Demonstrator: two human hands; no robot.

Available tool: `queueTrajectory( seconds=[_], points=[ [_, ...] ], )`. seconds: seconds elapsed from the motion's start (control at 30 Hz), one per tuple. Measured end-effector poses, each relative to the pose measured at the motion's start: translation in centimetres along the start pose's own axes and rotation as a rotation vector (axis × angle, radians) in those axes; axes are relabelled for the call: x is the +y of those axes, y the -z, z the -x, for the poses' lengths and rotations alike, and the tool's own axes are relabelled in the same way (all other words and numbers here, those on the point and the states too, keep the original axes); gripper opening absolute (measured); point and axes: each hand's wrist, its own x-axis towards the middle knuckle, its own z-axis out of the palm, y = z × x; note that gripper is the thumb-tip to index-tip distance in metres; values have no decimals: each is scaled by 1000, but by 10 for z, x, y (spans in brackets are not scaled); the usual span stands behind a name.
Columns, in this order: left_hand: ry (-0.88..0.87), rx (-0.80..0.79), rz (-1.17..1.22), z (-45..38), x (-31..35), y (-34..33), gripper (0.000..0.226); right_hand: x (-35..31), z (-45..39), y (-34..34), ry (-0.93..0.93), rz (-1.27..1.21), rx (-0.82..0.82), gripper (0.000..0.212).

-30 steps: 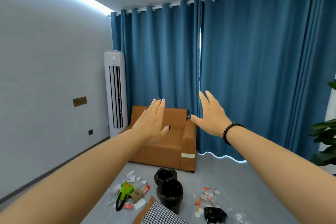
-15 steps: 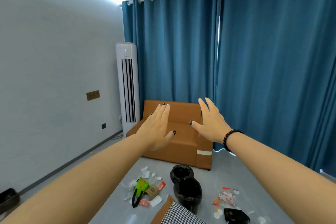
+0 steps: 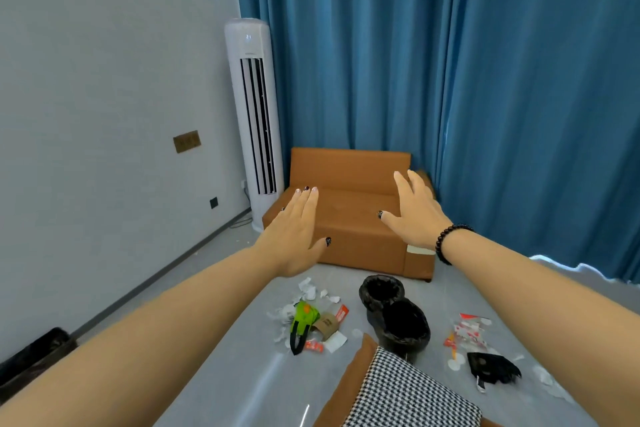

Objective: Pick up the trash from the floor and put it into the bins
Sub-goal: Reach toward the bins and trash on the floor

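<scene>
The curtain [image 3: 485, 97] filled the upper right of the frame, blue from top to floor, with the wall [image 3: 104, 80] taking the upper left and the white air conditioner [image 3: 254, 107] standing tall in the corner between them. At centre sat the orange sofa [image 3: 349, 218], backed against the curtain, and the grey floor [image 3: 225, 340] ran down from it across the lower frame.

Both arms reached out ahead. The left hand [image 3: 298, 236] and the right hand [image 3: 415, 215] were spread flat, fingers straight, palms down, holding nothing at all. They hung in the air well above the mess, which reads as a ready pose before the first reach, not a grab.

Bottom centre, a checked cushion [image 3: 405, 392] poked in. Just above it stood the two bins [image 3: 394, 308], black-lined, touching, set in the middle of the floor between the two piles, likely so either hand could drop into them. Their insides looked dark; what they held could not be told.

The trash lay on the floor. Left of the bins: a green bag [image 3: 303, 317], a brown cup [image 3: 325, 324], white scraps [image 3: 308, 289]. Right of them: red wrappers [image 3: 467, 331] and a black bag [image 3: 491, 367]. Nothing picked up yet.
</scene>
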Motion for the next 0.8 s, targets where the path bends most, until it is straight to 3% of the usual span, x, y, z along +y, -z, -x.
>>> queueTrajectory(
  seconds=[0.23,0.8],
  points=[
    [47,-127,32,-36,-81,-43,84,-5,-69,-77,-64,-9,-116,79],
    [13,-349,190,-221,-196,-156,81,28,-257,-224,-203,-139,-307,77]
  ],
)
